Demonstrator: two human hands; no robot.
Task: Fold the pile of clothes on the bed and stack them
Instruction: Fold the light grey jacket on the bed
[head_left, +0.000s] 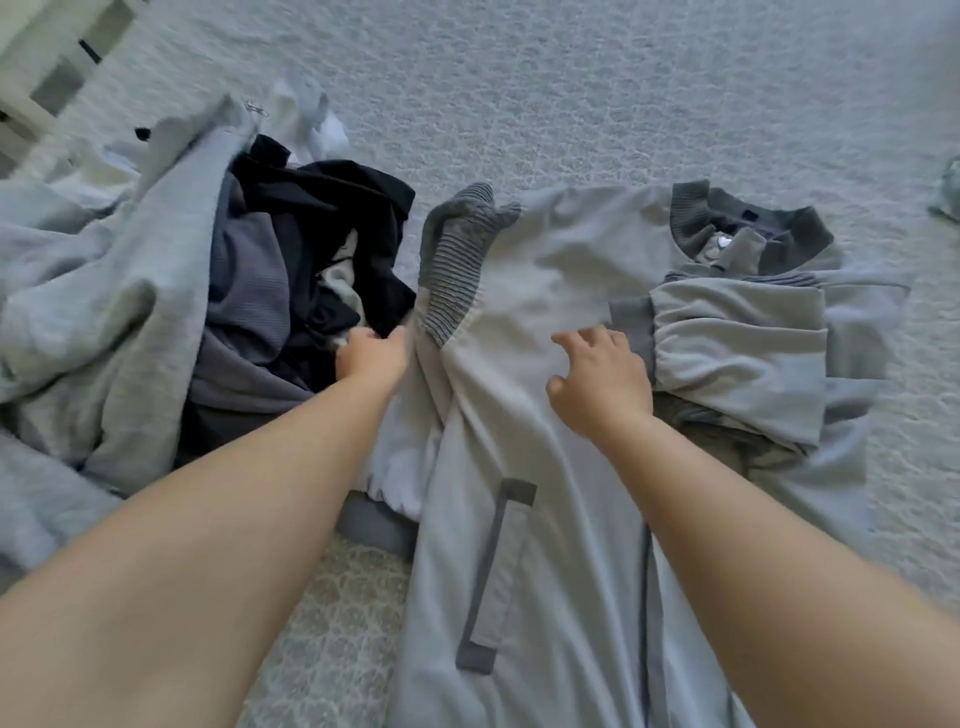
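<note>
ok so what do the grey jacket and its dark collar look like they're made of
The grey jacket looks like a smooth, matte woven or light fleece fabric; it creases softly with no shine. Its dark collar and the hem band look like ribbed stretch knit, from the fine parallel ridges. The exact fibre cannot be told.

left hand (371, 356) grip curled, right hand (602, 382) loosely spread

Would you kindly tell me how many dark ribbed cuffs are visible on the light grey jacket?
2: one dark ribbed cuff beside the right hand, another beneath the left forearm. Others may be hidden.
</note>
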